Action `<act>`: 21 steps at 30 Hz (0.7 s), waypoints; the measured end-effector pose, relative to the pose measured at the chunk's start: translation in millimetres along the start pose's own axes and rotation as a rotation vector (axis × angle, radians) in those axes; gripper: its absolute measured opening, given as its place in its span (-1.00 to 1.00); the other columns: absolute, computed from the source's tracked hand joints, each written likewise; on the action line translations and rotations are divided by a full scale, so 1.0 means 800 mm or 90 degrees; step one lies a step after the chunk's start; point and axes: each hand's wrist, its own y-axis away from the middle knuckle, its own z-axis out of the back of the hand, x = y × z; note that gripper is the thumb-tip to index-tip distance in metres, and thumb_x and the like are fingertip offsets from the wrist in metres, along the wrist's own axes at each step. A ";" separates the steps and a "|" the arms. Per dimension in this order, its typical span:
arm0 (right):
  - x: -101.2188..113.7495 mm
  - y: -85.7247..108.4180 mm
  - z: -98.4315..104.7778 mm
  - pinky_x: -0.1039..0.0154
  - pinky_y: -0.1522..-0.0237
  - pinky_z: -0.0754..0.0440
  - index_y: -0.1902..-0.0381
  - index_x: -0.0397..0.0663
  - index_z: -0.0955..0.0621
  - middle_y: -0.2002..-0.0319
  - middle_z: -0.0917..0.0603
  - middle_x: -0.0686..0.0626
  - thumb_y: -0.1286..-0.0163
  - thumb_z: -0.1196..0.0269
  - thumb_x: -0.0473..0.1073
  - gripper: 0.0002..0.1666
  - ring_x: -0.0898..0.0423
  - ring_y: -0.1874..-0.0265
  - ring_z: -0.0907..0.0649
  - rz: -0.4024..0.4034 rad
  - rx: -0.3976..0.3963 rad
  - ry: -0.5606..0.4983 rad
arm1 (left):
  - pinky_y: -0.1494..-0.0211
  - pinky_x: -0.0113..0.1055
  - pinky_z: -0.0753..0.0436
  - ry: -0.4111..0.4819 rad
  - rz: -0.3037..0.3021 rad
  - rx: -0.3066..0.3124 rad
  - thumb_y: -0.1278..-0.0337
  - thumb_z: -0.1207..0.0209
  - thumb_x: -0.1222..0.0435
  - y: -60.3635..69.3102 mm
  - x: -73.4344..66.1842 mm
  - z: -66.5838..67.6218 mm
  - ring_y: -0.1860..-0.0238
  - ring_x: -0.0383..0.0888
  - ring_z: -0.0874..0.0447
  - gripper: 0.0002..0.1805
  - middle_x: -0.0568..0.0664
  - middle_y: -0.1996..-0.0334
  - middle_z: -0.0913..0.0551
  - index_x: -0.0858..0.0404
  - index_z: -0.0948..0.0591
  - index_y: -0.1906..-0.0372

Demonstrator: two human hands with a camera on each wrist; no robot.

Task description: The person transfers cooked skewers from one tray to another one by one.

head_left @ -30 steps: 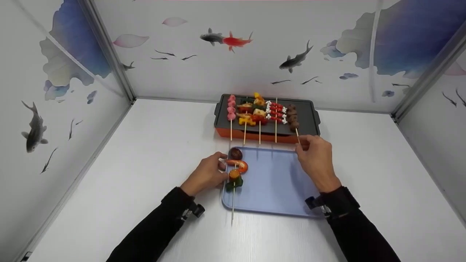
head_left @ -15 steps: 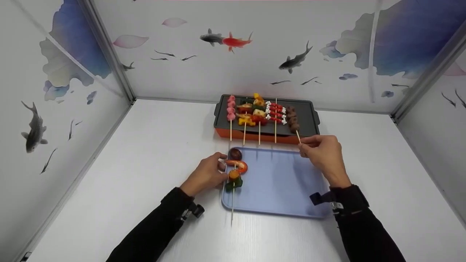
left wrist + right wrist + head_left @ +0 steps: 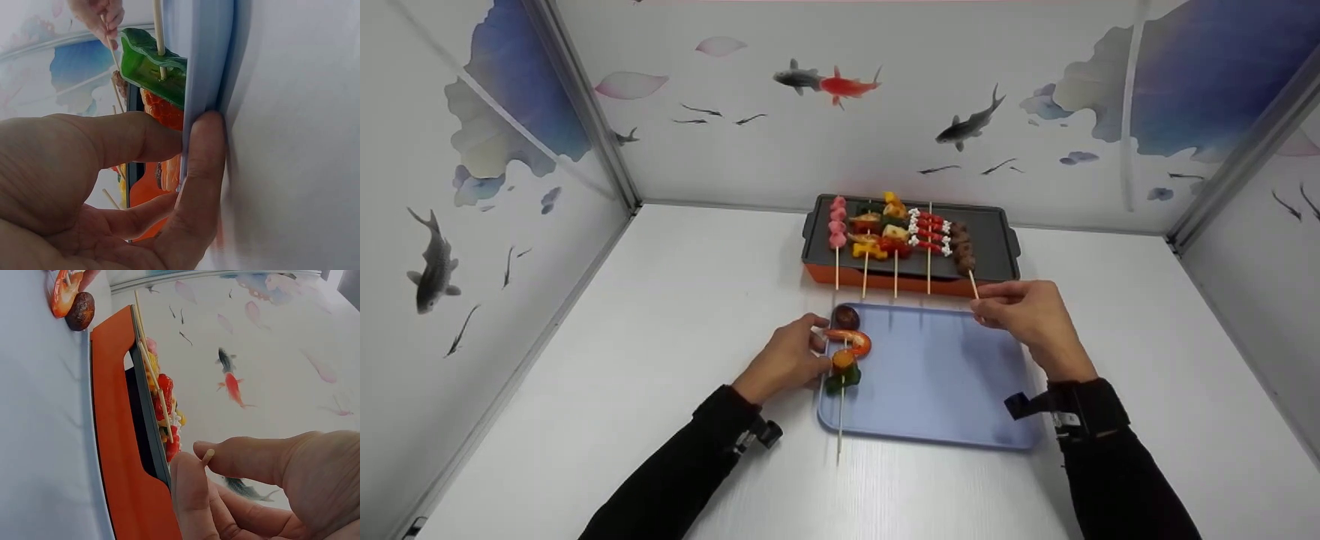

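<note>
My left hand [image 3: 784, 358] pinches the left rim of a light blue tray [image 3: 930, 375]; the left wrist view shows the thumb on the inner side and a finger on the outer side. Along that rim lies a skewer [image 3: 842, 362] with a mushroom, a shrimp, an orange round piece and a green pepper piece. My right hand [image 3: 1031, 319] pinches the bare stick end of a brown meat skewer [image 3: 963, 251] between thumb and fingers. Its meat rests at the right of the black-topped grill [image 3: 996, 240]. In the right wrist view, the stick's tip [image 3: 208, 454] pokes out between thumb and forefinger.
Other skewers lie side by side on the grill: a pink one [image 3: 838, 222], mixed vegetable ones [image 3: 894, 229] and a red-and-white one [image 3: 930, 231]. Their sticks overhang the grill's orange front [image 3: 840, 276]. A white patterned wall [image 3: 885, 150] stands behind the white table [image 3: 697, 270].
My right hand has shifted a little to the right and its wrist has swung outward, still pinching the meat skewer's stick. The left hand and the tray have stayed put.
</note>
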 end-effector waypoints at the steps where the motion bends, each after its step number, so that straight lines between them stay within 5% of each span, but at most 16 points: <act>1: -0.001 0.000 0.000 0.37 -0.02 -0.90 -0.49 -0.47 -0.67 0.14 -0.90 0.14 -0.63 -0.49 -0.24 -0.39 0.30 0.20 -0.90 -0.001 0.003 0.004 | 0.32 -0.38 -0.71 0.001 0.000 0.000 -0.29 -0.40 0.49 0.000 0.000 0.000 0.20 -0.11 -0.70 -0.26 0.13 0.02 -0.73 0.37 -0.55 -0.59; 15: -0.004 -0.005 0.000 0.40 -0.06 -0.89 -0.56 -0.48 -0.60 0.10 -0.90 0.17 -0.62 -0.51 -0.24 -0.30 0.32 0.13 -0.91 -0.014 0.035 -0.053 | 0.23 -0.23 -0.92 0.029 0.021 0.015 -0.43 -0.45 0.43 0.001 -0.001 0.000 0.22 -0.09 -0.76 -0.30 0.12 0.01 -0.72 0.31 -0.54 -0.61; 21: -0.003 -0.006 0.000 0.42 -0.02 -0.89 -0.57 -0.46 -0.60 0.15 -0.90 0.20 -0.62 -0.51 -0.24 -0.30 0.32 0.19 -0.89 -0.019 0.033 -0.050 | 0.30 -0.34 -0.82 0.025 0.016 0.006 -0.35 -0.43 0.48 0.002 -0.001 0.000 0.29 -0.13 -0.72 -0.27 0.11 0.03 -0.70 0.33 -0.54 -0.60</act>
